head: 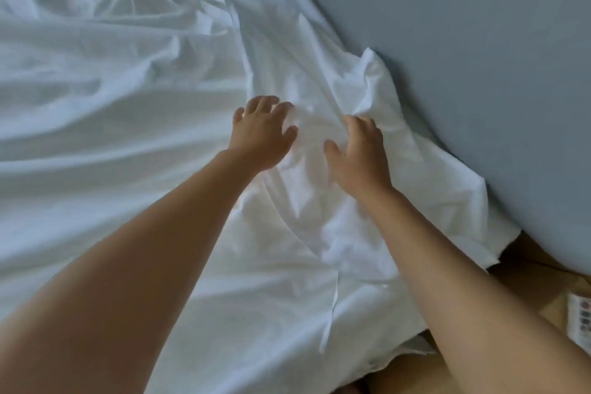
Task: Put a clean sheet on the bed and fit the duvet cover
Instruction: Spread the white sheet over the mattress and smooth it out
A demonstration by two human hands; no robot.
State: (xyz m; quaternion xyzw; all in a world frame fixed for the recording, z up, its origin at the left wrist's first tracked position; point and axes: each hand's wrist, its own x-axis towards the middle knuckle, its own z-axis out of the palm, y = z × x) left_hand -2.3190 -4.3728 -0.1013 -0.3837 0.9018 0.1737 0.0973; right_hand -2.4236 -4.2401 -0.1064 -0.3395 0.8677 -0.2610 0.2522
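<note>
The duvet cover (pixel 128 137) lies rumpled over the bed's blue-grey sheet (pixel 463 57), and we press our left hand (pixel 262 134) and right hand (pixel 359 153) onto its corner, each grip apart and clamping nothing, probably to smooth it flat.

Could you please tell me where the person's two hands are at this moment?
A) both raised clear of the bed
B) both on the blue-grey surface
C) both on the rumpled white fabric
C: the left hand and the right hand both lie on the rumpled white fabric, short of the blue-grey surface.
</note>
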